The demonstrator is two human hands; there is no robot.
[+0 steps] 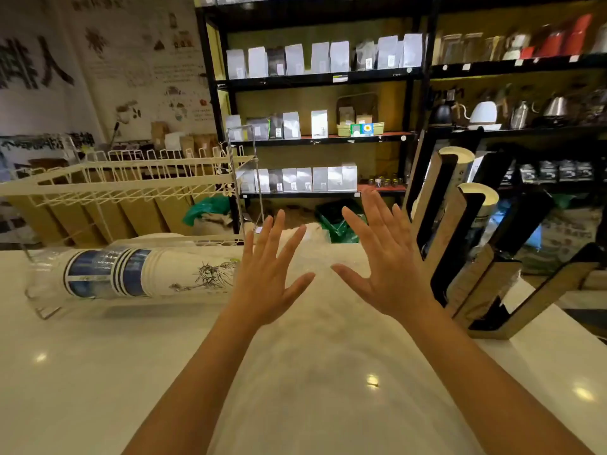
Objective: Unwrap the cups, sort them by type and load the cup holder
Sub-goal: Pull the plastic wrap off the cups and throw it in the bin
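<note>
A long stack of paper cups in clear plastic wrap lies on its side on the white counter, left of my hands; some cups carry blue bands, others a line drawing. A second wrapped stack of clear cups lies just beyond my hands, partly hidden by them. The wooden cup holder with slanted black slots stands at the right, with white cups showing at two slot tops. My left hand and my right hand hover above the counter with fingers spread, holding nothing.
A cream wire rack stands at the back left of the counter. Black shelves with coffee bags and kettles fill the background. The counter's right edge runs just past the cup holder.
</note>
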